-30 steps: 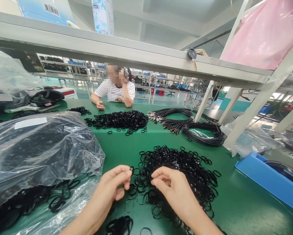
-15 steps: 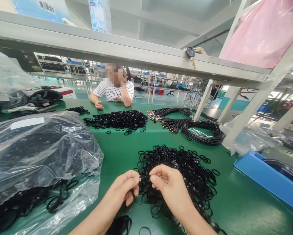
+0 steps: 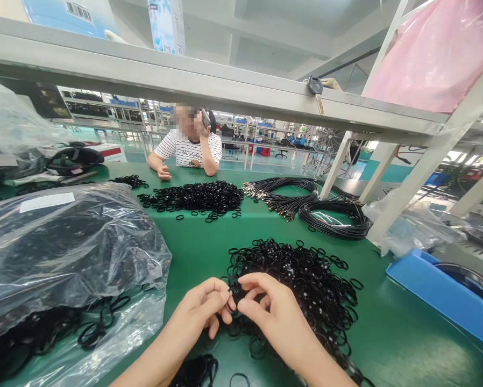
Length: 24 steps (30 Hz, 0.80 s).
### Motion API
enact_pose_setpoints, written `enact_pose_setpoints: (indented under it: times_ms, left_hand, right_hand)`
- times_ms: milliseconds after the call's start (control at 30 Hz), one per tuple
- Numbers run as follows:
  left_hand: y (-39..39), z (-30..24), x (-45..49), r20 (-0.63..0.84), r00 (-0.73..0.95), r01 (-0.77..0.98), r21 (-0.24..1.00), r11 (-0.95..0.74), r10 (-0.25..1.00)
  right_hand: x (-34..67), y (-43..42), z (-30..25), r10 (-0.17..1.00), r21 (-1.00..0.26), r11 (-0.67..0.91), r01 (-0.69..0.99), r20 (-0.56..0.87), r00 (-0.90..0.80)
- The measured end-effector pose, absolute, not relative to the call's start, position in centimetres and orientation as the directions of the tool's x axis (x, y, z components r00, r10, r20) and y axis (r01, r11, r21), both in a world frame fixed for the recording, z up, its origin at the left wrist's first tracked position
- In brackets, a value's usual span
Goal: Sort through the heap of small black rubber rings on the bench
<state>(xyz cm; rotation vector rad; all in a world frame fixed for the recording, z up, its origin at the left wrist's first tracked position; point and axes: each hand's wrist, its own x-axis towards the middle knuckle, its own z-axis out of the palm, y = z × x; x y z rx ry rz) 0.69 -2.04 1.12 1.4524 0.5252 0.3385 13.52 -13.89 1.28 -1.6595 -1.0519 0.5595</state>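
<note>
The person's left hand (image 3: pixel 199 310) pinches a small dark ring (image 3: pixel 231 291), mostly hidden by the fingertips. Just beside it, the right hand (image 3: pixel 274 310) is loosely curled and released, thumb and forefinger parted.

Beneath and beyond the hands, the black rings (image 3: pixel 302 277) lie heaped on the green table (image 3: pixel 205 242): thin, round hoops, slightly glossy with pale glints, overlapping densely in the middle. Around the edge, single loops lie flat, green showing through them.

Left of the hands sits a clear plastic bag (image 3: pixel 76 242) with dark contents; to the right, a blue bin (image 3: pixel 439 293). Farther back lie a second ring pile (image 3: pixel 209 196) and coiled black cables (image 3: pixel 334 219). Across the table, a co-worker (image 3: pixel 191 151) holds a phone.
</note>
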Motion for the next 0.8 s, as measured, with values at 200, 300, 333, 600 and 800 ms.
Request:
enact_pose_setpoints:
  times_ms: [200, 300, 333, 600, 800]
  left_hand:
    - [-0.9, -0.2, 0.7, -0.046, 0.820, 0.123, 0.988, -0.097, 0.571]
    - [-0.2, -1.0, 0.5, 0.067, 0.771, 0.196, 0.921, -0.337, 0.633]
    - [0.0, -1.1, 0.4, 0.093, 0.762, 0.215, 0.897, -0.386, 0.641]
    - [-1.0, 0.2, -0.2, 0.118, 0.798, 0.218, 0.857, -0.466, 0.591]
    - [-2.6, 1.6, -0.1, -0.013, 0.870, 0.179, 0.940, -0.290, 0.493]
  right_hand:
    - [13.1, -14.9, 2.8, 0.907, -0.792, -0.148, 0.592, 0.129, 0.400]
    - [12.6, -15.3, 2.3, 0.997, -0.527, -0.070, 0.847, 0.002, 0.083]
    - [12.3, -15.3, 1.9, 0.998, -0.432, -0.031, 0.901, -0.062, 0.004]
    - [12.6, -14.8, 1.5, 0.964, -0.760, -0.161, 0.630, 0.016, 0.265]
    - [13.5, -14.5, 2.1, 0.906, -0.990, -0.138, -0.041, -0.143, 0.398]
